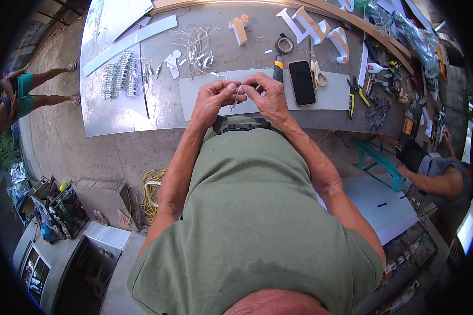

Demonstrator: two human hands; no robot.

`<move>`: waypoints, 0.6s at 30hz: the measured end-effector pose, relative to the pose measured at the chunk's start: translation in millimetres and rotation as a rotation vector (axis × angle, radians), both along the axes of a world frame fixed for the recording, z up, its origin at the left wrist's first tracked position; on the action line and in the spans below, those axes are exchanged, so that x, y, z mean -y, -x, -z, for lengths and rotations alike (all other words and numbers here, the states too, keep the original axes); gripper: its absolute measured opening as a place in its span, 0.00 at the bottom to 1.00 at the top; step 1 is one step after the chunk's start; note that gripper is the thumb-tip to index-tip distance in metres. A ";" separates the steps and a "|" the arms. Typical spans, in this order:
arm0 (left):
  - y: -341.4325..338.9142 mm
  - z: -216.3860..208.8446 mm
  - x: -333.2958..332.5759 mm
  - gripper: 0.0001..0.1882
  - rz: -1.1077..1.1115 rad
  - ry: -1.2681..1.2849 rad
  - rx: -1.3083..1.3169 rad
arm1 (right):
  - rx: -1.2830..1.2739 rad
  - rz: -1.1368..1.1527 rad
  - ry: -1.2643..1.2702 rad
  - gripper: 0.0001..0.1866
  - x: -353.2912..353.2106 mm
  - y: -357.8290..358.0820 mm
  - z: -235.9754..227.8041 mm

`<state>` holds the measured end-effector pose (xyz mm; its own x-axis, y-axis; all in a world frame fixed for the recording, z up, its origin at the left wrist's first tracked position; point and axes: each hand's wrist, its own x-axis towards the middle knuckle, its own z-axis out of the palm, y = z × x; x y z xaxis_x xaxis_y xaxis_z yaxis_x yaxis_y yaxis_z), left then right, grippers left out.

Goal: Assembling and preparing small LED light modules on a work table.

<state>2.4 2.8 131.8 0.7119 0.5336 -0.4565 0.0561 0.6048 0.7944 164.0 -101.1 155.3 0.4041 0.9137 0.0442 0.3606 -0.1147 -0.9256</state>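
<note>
My left hand (215,100) and my right hand (268,97) meet over the near edge of the table, both closed in a pinch. Between their fingertips runs a thin whitish wire (234,103), its loose end hanging down. Under them lies a pale grey flat sheet (192,100). Just beyond my left hand a small white LED module (215,75) trails wire toward a tangle of wires (197,50). Right of my right hand are a cutter with a yellow-and-black handle (278,71), a phone (302,83) and scissors (318,76).
LED module strips (120,76) sit at the table's left. Black tape (284,45) and cut-out letters (311,25) lie farther back. Pliers (362,94) and a dark glove (377,114) lie right. Another person (441,176) sits at right; someone's legs (47,89) show at left.
</note>
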 end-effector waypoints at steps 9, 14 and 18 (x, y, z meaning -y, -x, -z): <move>-1.2 9.9 0.6 0.14 0.069 0.033 0.065 | 0.054 -0.005 -0.014 0.04 -0.5 0.0 -0.8; -4.4 9.7 6.2 0.13 -0.009 0.073 0.038 | 0.215 0.000 -0.094 0.03 -1.8 0.9 7.4; -5.5 5.7 6.3 0.12 -0.055 0.154 0.027 | 0.257 0.013 -0.109 0.03 -2.7 2.6 8.8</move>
<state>7.9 -3.5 126.2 0.6964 0.4973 -0.5174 -0.0003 0.7211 0.6928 161.4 -98.4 146.5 0.3782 0.8929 0.2442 0.5846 -0.0258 -0.8109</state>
